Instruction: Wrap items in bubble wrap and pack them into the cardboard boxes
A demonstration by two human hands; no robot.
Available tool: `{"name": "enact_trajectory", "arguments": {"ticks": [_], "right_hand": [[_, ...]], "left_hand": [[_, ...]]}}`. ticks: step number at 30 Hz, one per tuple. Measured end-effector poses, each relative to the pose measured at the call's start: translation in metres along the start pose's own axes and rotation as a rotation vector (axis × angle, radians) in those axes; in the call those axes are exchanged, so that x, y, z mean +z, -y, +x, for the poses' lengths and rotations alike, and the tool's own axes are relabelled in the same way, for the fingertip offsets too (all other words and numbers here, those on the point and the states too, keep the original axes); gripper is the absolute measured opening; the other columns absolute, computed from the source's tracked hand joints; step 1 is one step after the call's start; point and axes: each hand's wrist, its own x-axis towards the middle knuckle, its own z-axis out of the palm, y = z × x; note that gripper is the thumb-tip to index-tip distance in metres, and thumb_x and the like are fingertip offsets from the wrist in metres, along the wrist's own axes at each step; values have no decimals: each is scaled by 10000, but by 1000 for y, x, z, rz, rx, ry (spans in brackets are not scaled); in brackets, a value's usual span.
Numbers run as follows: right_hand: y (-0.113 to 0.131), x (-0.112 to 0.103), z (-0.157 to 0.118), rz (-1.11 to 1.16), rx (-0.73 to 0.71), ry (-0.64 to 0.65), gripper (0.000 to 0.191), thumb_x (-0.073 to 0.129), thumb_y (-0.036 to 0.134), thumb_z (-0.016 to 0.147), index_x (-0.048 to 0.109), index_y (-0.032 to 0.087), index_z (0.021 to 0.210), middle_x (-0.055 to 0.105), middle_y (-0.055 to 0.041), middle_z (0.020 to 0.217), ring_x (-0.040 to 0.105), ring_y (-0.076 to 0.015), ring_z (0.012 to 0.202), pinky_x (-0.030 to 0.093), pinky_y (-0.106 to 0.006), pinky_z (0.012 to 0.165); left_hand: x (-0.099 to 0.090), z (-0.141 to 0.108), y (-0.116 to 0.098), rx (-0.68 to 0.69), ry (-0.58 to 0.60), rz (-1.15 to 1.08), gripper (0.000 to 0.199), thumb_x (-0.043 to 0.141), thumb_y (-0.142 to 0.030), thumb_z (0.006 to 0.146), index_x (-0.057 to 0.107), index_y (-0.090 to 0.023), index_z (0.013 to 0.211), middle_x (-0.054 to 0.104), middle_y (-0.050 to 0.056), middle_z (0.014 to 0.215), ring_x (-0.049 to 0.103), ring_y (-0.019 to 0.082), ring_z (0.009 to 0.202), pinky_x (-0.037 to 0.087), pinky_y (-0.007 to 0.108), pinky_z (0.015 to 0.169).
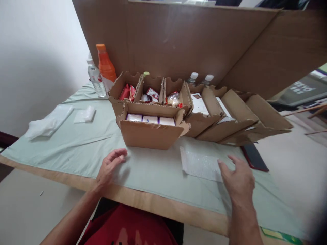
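Note:
My left hand (111, 167) is over the pale green cloth, fingers loosely curved and apart, with nothing in it. It is nearest to a cardboard box (150, 136) that holds three white-topped packs (150, 119) with purple edges. On the right, my right hand (238, 177) hovers by the end of a flat bubble wrap pouch (201, 165). Its thumb and fingers are spread; whether the thumb touches the pouch I cannot tell. The pouch lies on the cloth in front of the boxes.
Behind stands a row of cardboard bins (153, 83) with snack packets and white cards. An orange bottle (106, 64) and a clear bottle (96, 80) stand at the left. Plastic bags (49, 121) lie on the cloth. A dark phone-like slab (254, 157) rests at right. Tall cardboard (178, 41) walls the back.

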Motion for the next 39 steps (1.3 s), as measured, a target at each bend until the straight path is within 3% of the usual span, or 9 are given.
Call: {"name": "enact_trajectory", "arguments": {"ticks": [4, 7, 14, 19, 22, 26, 34, 36, 39], "right_hand": [[50, 28, -18, 244, -282, 55, 502, 579, 567, 894, 675, 200, 1223, 685, -166, 1308, 623, -329, 1216, 489, -513, 1014], [82, 43, -20, 304, -342, 95, 461, 588, 548, 923, 679, 229, 1244, 665, -146, 1371, 625, -317, 1238, 486, -531, 1044], [72, 52, -38, 263, -277, 267, 439, 568, 577, 940, 731, 221, 1138, 740, -127, 1229, 683, -308, 1150, 523, -500, 973], [74, 72, -76, 76, -356, 210, 427, 583, 526, 944, 733, 196, 1169, 709, -156, 1323, 658, -353, 1155, 487, -504, 941], [77, 74, -79, 92, -362, 144, 369, 453, 394, 1034, 760, 190, 1060, 767, -134, 1185, 697, -301, 1058, 482, -444, 896], [74, 68, -75, 133, -351, 103, 390, 431, 395, 1065, 760, 184, 1062, 790, -106, 1106, 720, -250, 1036, 488, -379, 877], [71, 59, -75, 179, -368, 56, 461, 422, 458, 1061, 771, 176, 952, 806, -107, 968, 742, -266, 879, 478, -385, 779], [74, 52, -73, 210, -376, 52, 428, 435, 436, 1063, 765, 179, 970, 806, -98, 973, 746, -257, 893, 494, -380, 787], [90, 45, -78, 247, -389, 65, 341, 482, 389, 1051, 756, 189, 1020, 801, -97, 1031, 745, -259, 963, 514, -390, 833]], "left_hand": [[0, 31, -6, 146, -101, 55, 532, 804, -415, 784, 688, -215, 1263, 671, 127, 1375, 597, 303, 1314, 477, 418, 1076], [14, 49, -11, 203, -72, 69, 619, 789, -420, 779, 620, -231, 1345, 626, 118, 1444, 556, 309, 1366, 471, 414, 1085], [33, 63, -12, 211, 8, 99, 415, 738, -430, 837, 668, -216, 1186, 720, 66, 1180, 635, 252, 1154, 488, 344, 1009], [34, 41, -2, 193, -87, 111, 491, 718, -413, 849, 588, -227, 1284, 657, 96, 1304, 598, 271, 1243, 456, 403, 1079], [38, 9, 9, 173, -159, 173, 530, 698, -388, 876, 537, -249, 1361, 587, 118, 1401, 547, 286, 1325, 418, 445, 1127], [44, -23, 20, 187, -157, 239, 565, 688, -388, 887, 500, -267, 1406, 557, 120, 1432, 513, 293, 1358, 367, 489, 1172], [33, -13, 4, 193, -136, 292, 510, 683, -440, 857, 598, -230, 1314, 614, 118, 1398, 582, 294, 1265, 429, 499, 1120], [33, -13, -1, 161, -96, 297, 452, 690, -458, 848, 656, -219, 1230, 669, 113, 1320, 612, 294, 1224, 453, 491, 1097], [47, -20, 0, -7, 158, 244, 468, 718, -524, 822, 698, -184, 1143, 729, 131, 1179, 666, 300, 1149, 509, 471, 1033]]}}
